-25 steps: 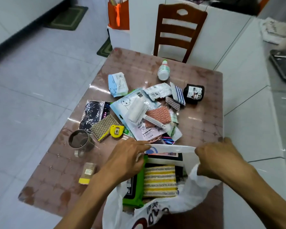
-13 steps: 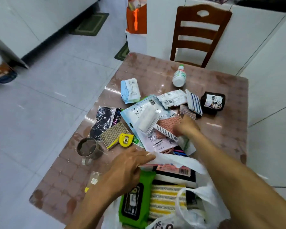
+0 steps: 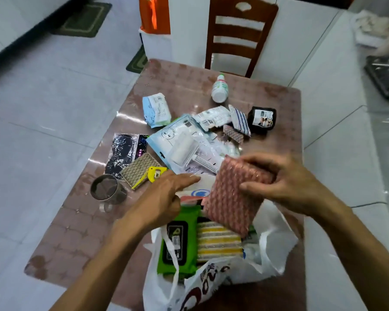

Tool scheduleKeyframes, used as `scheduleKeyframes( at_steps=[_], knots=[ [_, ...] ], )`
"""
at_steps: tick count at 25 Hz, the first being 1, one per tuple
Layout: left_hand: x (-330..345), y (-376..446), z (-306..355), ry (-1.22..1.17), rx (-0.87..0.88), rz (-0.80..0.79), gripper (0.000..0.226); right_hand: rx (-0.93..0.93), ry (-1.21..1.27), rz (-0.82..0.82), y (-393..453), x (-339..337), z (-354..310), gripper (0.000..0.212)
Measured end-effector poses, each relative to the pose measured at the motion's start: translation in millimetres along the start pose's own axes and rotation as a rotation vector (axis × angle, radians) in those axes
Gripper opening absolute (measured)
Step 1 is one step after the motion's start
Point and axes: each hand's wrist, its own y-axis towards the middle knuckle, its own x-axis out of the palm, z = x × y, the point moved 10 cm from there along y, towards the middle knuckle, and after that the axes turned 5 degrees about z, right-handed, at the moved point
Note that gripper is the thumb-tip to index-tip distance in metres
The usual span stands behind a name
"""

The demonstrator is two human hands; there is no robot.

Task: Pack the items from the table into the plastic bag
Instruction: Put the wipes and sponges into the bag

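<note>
My right hand (image 3: 285,180) grips a pink woven cloth pack (image 3: 234,198) and holds it tilted over the mouth of the white plastic bag (image 3: 272,250) at the table's near edge. My left hand (image 3: 164,198) holds the bag's far rim (image 3: 200,187) open. Inside the bag lie a green wipes pack (image 3: 177,243) and a yellow striped sponge pack (image 3: 218,241). On the table beyond sit a lint roller pack (image 3: 180,144), a white bottle (image 3: 219,90) and a black pouch (image 3: 262,118).
A brown table (image 3: 81,232) carries a metal mug (image 3: 107,190), a yellow tape measure (image 3: 156,172), a woven pad (image 3: 138,170), a black packet (image 3: 124,151) and a blue tissue pack (image 3: 156,110). A wooden chair (image 3: 238,34) stands behind the table.
My right hand picked the pink cloth pack from the pile and brought it back over the bag. My left hand stayed at the bag's rim.
</note>
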Motion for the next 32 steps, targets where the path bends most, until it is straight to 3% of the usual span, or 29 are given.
scheduleKeyframes(
  at_steps=[2,5,7,11,13,15,18,21,25,28,29,32],
  knots=[
    [5,1,1,-0.027,-0.009,-0.064,0.059,0.111,-0.287,-0.248,-26,52,17,0.037],
    [8,-1,-8,-0.058,-0.016,-0.137,0.061,0.208,-0.749,-0.433,-34,100,58,0.030],
    [5,-2,-12,-0.048,-0.007,-0.165,0.059,0.348,-1.013,-0.534,-36,96,71,0.028],
    [0,-3,-19,-0.077,0.046,-0.208,0.051,0.738,-0.967,-0.602,-50,68,59,0.013],
    [0,3,-17,-0.160,0.073,-0.238,0.035,0.794,-0.939,-0.548,-45,41,55,0.025],
    [-3,15,-18,-0.313,0.022,-0.238,0.018,0.728,-0.826,-0.438,-23,14,58,0.022],
    [7,32,-15,-0.367,-0.001,-0.362,0.016,0.522,-0.397,-0.050,44,-22,71,0.008],
    [22,48,-10,-0.268,0.017,-0.488,0.015,0.396,-0.480,0.213,123,-40,120,0.038],
    [36,57,-21,-0.171,-0.054,-0.491,0.019,0.412,-0.700,0.204,203,-31,193,0.084],
    [44,59,-37,-0.007,-0.085,-0.441,0.021,0.543,-0.627,0.171,234,-28,245,0.107],
    [44,59,-40,0.007,-0.086,-0.407,0.019,0.554,-0.607,0.180,240,-25,253,0.103],
    [42,60,-37,-0.062,-0.062,-0.334,0.013,0.437,-0.677,0.336,249,-36,247,0.049]
  ],
)
